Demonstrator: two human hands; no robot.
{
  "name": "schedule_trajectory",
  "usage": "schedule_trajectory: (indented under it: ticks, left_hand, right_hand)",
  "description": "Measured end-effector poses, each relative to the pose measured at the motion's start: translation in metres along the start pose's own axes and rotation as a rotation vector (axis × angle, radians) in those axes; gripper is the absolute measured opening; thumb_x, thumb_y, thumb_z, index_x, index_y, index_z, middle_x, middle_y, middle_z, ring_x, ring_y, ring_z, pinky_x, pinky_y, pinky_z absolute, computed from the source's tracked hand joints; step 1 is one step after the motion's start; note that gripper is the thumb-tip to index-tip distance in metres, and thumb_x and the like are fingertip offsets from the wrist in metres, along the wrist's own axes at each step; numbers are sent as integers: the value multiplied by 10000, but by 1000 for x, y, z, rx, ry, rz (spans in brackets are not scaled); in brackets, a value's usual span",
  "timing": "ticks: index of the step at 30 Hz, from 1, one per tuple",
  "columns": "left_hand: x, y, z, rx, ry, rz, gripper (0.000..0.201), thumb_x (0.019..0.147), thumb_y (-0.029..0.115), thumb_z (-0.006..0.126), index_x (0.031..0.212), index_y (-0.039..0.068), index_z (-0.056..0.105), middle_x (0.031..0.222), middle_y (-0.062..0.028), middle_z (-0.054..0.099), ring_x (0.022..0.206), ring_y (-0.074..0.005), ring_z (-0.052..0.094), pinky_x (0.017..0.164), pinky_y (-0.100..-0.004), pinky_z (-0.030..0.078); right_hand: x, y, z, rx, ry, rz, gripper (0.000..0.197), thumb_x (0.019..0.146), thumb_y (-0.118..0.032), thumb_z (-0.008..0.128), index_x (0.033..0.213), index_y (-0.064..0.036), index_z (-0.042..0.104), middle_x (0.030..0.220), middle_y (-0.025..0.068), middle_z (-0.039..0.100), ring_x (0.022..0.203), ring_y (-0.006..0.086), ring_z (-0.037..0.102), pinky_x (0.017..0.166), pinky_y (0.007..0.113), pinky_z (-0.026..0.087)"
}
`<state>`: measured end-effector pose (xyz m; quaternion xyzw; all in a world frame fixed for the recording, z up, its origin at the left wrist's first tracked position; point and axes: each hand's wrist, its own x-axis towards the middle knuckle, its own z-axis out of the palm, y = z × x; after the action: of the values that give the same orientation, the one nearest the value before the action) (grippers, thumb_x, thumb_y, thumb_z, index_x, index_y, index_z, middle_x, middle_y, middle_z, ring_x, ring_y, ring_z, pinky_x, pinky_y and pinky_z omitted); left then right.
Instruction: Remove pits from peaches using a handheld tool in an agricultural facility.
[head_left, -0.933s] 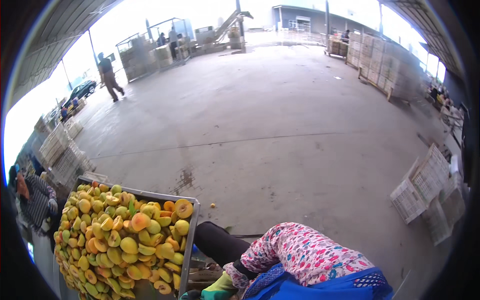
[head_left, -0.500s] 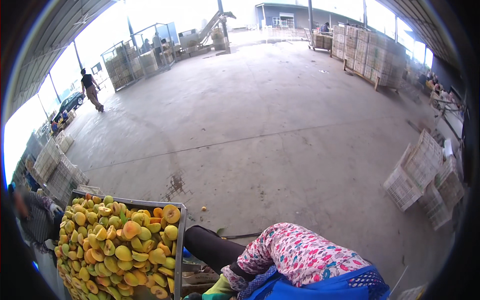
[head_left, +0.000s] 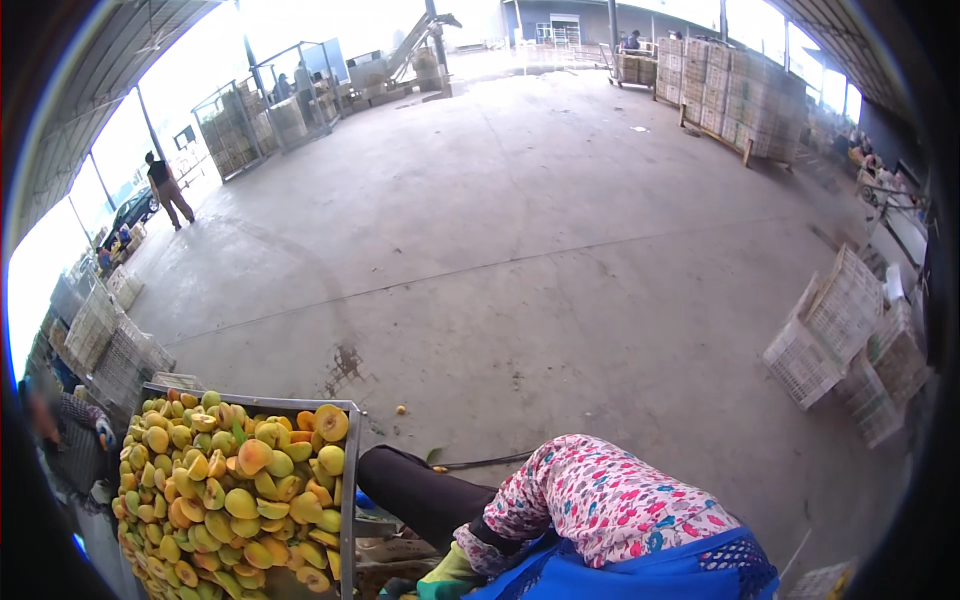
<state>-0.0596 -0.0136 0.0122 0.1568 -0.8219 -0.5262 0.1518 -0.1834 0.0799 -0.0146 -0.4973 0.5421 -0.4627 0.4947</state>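
My right arm, in a flowered sleeve point(head_left: 610, 500), bends down to the lower edge. My right hand point(head_left: 450, 575), in a yellow-green and teal glove, shows only in part there; its fingers are cut off, so what it holds cannot be made out. Beside it a dark green patch point(head_left: 394, 589) may be part of my left glove, but most of it is out of the picture. Left of both lies a heap of halved yellow peaches point(head_left: 225, 490) on a metal-rimmed table point(head_left: 351, 480). My dark-clad leg point(head_left: 420, 492) stretches toward its right rim.
A co-worker point(head_left: 75, 440) is at the table's left side, gloved hands near the fruit. Plastic crates point(head_left: 845, 310) lean in a pile at right; others point(head_left: 105, 335) stand at left. Stacked crates point(head_left: 735, 95) line the back right. A person point(head_left: 168, 188) is far left. One fruit point(head_left: 401, 410) lies on the floor.
The view has shifted slightly, so the table sits a little further left. The far person has taken a step. The co-worker's upper hand is a bit lower. My right arm stays bent the same way.
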Motion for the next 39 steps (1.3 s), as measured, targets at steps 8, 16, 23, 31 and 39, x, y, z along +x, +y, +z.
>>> schedule_trajectory:
  ticks: [8,16,23,31,39]
  left_hand:
    - [11,-9,7,-588,255,-252,163,874,130,546,928,6,636,837,-30,629,709,-128,573,628,-262,469]
    - [-3,-5,13,-778,297,-258,372,939,322,473,908,-23,610,859,-92,635,718,-150,594,663,-270,491]
    - [-27,-28,1,-702,683,-130,343,921,302,509,1009,-26,559,859,-112,626,694,-188,609,627,-303,519]
    - [-62,13,-39,116,842,-59,412,961,269,383,1239,-22,473,1175,-156,545,951,-252,597,797,-331,522]
    - [-136,-14,-53,63,1079,-94,319,966,106,414,1246,-35,473,1119,-93,594,982,-161,579,818,-276,501]
  right_hand:
    - [-4,-29,-10,-412,-170,-1030,154,733,-83,604,638,-68,484,565,83,454,524,236,489,487,347,376]
    - [-20,-62,-9,788,-304,652,223,828,-167,609,966,7,630,744,31,565,651,99,556,567,235,451]
    - [-12,-52,25,847,-276,281,221,883,-279,558,888,-59,555,666,-34,451,513,49,402,460,194,340]
    - [3,-26,38,-662,-2,-316,333,803,-286,621,1001,-21,583,722,38,585,667,146,597,583,265,476]
    - [51,0,53,222,-234,184,170,835,-216,570,925,-72,557,720,-27,504,593,56,458,497,219,368]
